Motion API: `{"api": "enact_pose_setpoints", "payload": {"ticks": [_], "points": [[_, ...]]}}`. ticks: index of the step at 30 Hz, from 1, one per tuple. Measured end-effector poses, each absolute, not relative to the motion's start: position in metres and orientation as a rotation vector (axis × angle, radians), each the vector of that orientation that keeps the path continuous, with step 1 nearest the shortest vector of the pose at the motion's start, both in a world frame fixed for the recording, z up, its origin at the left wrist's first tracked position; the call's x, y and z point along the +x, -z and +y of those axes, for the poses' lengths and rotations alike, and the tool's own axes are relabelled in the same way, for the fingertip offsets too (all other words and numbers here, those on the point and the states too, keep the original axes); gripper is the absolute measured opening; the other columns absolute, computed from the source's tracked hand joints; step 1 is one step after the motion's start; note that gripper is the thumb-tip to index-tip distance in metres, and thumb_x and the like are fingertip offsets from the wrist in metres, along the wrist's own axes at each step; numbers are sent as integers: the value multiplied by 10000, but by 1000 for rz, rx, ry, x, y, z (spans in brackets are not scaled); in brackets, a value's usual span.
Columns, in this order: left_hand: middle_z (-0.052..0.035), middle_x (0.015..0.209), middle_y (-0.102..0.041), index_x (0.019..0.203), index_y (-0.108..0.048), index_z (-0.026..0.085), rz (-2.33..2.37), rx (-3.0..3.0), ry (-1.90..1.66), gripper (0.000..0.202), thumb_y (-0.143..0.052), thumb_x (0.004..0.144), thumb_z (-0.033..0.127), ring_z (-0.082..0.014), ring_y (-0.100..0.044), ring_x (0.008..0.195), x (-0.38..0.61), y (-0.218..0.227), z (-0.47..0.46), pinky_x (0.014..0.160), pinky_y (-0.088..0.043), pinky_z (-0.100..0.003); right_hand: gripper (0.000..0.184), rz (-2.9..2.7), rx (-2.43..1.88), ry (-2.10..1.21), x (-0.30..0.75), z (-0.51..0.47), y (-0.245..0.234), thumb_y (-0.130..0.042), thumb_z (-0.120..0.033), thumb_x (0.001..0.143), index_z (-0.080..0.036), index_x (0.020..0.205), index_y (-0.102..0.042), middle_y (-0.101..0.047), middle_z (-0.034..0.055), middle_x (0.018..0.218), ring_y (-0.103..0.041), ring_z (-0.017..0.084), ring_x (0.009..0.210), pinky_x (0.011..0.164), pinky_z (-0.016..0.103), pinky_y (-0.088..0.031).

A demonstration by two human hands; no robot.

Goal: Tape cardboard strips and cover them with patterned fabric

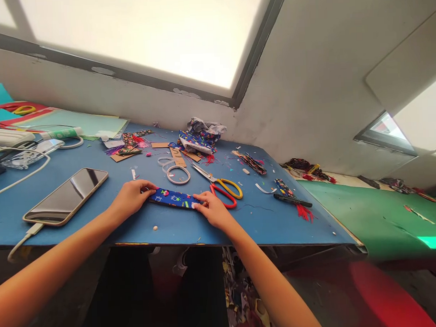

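At the lower middle of the frame, over the near part of a blue tabletop (192,233), I see the left hand (133,197) pinching the left end of a blue patterned strip (173,198) between thumb and fingers. The right hand (213,210) grips its other end the same way, so the strip lies stretched between them. It carries pale paw shapes and a small green patch; any lettering there is too small for me to read.

Left of the hands lies a phone (67,195) with a dark screen, a white cable (35,229) plugged into its near end. Just beyond the right hand are scissors (216,181) with one red and one yellow handle. Right of centre, a black pen (292,200) lies across a tasselled piece (285,188); I make out no brand on it.

Farther back, near the white rings (179,183), a piece of cardboard (179,158) bears dark printing I can't make out. Behind it sits crumpled patterned fabric (199,136). At the left, a white tube (61,133) has a green label, unreadable from here, before pale paper sheets (80,121). A bright window (145,37) fills the top.
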State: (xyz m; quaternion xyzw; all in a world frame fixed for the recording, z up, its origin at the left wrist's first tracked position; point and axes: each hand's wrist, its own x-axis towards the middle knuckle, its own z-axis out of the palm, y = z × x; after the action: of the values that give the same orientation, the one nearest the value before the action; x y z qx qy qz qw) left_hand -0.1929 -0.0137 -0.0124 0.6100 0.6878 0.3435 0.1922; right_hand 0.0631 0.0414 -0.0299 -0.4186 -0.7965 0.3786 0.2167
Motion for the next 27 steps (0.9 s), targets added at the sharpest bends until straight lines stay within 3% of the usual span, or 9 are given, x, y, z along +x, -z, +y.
{"api": "enact_pose_setpoints", "payload": {"ticks": [9, 27], "points": [[-43, 818, -723, 843, -723, 205, 1980, 1703, -963, 305, -554, 694, 410, -244, -638, 774, -190, 13, -17, 754, -458, -317, 390, -2268, -1095, -978, 66, 51, 32, -558, -182, 847, -109, 1230, -572, -538, 88, 1050, -546, 176, 924, 859, 303, -427], [-24, 829, -736, 853, -730, 218, 2031, 1723, -947, 289, -556, 699, 390, -226, -646, 758, -191, 16, -19, 760, -480, -301, 385, -2322, -1123, -912, 64, 49, 31, -551, -179, 858, -129, 1240, -566, -555, 94, 1069, -564, 181, 952, 868, 297, -432]]}}
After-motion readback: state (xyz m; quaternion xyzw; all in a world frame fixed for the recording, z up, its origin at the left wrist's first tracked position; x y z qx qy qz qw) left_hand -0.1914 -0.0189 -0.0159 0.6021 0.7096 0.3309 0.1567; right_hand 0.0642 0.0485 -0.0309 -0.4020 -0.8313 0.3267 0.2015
